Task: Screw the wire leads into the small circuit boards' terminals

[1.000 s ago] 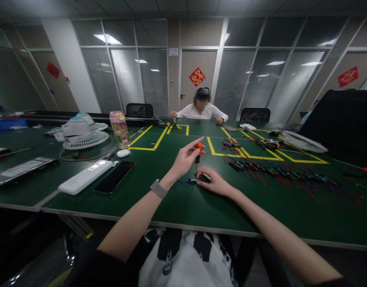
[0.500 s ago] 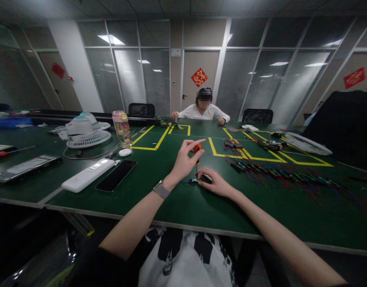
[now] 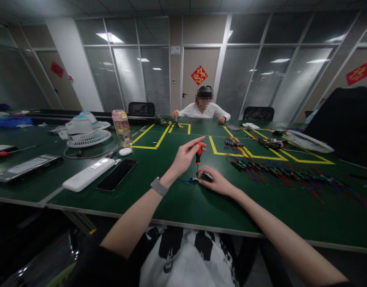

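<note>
My left hand (image 3: 185,158), with a watch on its wrist, pinches the orange top of a screwdriver (image 3: 198,158). The screwdriver stands upright, its black lower handle and shaft in plain sight. Its tip meets a small circuit board (image 3: 195,179) on the green table, from which a blue wire trails left. My right hand (image 3: 216,182) rests on the table with its fingertips closed at the board's right end. A black piece (image 3: 206,177) shows under those fingers; whether it is joined to the board I cannot tell.
Several wired circuit boards (image 3: 275,172) lie in a row to the right. On the left are a phone (image 3: 117,175), a white power strip (image 3: 89,174), a drink bottle (image 3: 122,129) and a fan (image 3: 87,137). A person (image 3: 203,107) sits across the table.
My left fingers have rolled around the screwdriver's handle, and more of the handle now shows below them. My right hand stays at the board.
</note>
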Motion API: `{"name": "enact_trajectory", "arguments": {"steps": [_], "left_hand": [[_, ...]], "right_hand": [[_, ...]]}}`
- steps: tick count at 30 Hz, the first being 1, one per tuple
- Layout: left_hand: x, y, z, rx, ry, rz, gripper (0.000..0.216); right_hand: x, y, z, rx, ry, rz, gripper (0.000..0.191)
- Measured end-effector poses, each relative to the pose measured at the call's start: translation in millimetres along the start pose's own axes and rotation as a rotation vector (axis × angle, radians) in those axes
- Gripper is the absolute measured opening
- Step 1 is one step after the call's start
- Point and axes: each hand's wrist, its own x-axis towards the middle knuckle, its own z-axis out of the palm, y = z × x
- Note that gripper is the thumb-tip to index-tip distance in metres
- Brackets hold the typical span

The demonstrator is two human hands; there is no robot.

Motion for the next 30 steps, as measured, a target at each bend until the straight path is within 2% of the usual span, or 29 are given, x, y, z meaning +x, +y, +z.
{"name": "enact_trajectory", "arguments": {"steps": [2,5,10,15,20,25,30], "left_hand": [[0.1,-0.9,-0.4,0.02,0.038,-0.013,0.034],[-0.4,-1.3,-0.4,0.167,0.119,0.058,0.03],[-1.3,-0.2,1.4,-0.001,-0.015,-0.006,0.039],[-2.2,1.1,1.4,0.264,0.151,0.105,0.028],[-0.1,-0.5,-0.4,-0.001,-0.008,-0.016,0.037],[-0.1,0.9,-0.9,0.196,0.108,0.066,0.031],[0.6,0.5,-0.5,-0.005,-0.055,0.01,0.038]], "right_hand": [[-0.2,0.7,-0.1,0.0,0.002,-0.002,0.008],[-0.4,1.5,-0.3,-0.004,-0.004,-0.005,0.008],[0.2,0.6,-0.6,-0.005,-0.01,-0.003,0.009],[0.2,-0.6,-0.7,-0.01,-0.008,-0.006,0.008],[-0.4,1.4,-0.8,-0.014,-0.012,-0.006,0.009],[-0.6,2.3,-1.2,-0.017,-0.019,-0.006,0.01],[-1.0,0.0,-1.8,-0.008,-0.02,-0.004,0.01]]}}
